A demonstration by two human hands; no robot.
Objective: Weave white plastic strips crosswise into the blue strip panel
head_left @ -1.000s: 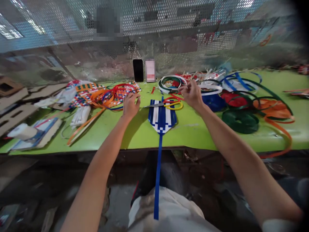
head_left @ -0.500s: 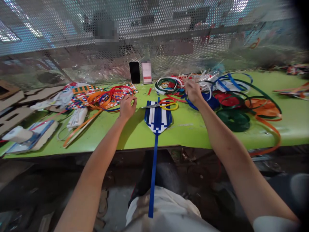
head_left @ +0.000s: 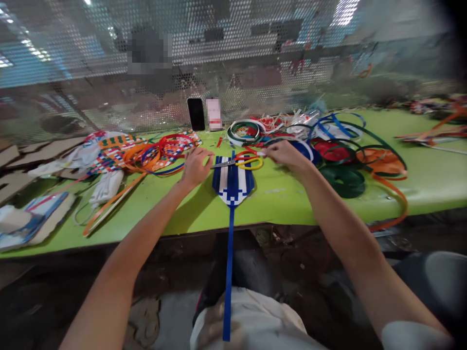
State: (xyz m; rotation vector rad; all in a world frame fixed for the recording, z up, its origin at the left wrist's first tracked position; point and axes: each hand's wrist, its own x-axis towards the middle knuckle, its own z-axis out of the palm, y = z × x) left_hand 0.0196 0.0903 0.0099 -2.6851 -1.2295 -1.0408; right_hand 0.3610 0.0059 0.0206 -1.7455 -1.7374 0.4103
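the blue-and-white woven piece [head_left: 233,181] lies flat on the green table [head_left: 292,194], its long blue strip hanging over the near edge, the left hand [head_left: 196,166] pressing its left corner steady with loosely spread fingers while the right hand [head_left: 286,153] pinches a thin strip just right of the scissors [head_left: 241,161].

Both bare forearms stretch forward from the lower corners, converging toward twelve o'clock. The left hand [head_left: 195,165] lies palm down, its fingers [head_left: 205,154] loosely curled and pointing toward two o'clock. The right hand [head_left: 286,153] sits at about three o'clock from it, knuckles up, its fingers [head_left: 268,151] drawn together and pointing toward nine o'clock.
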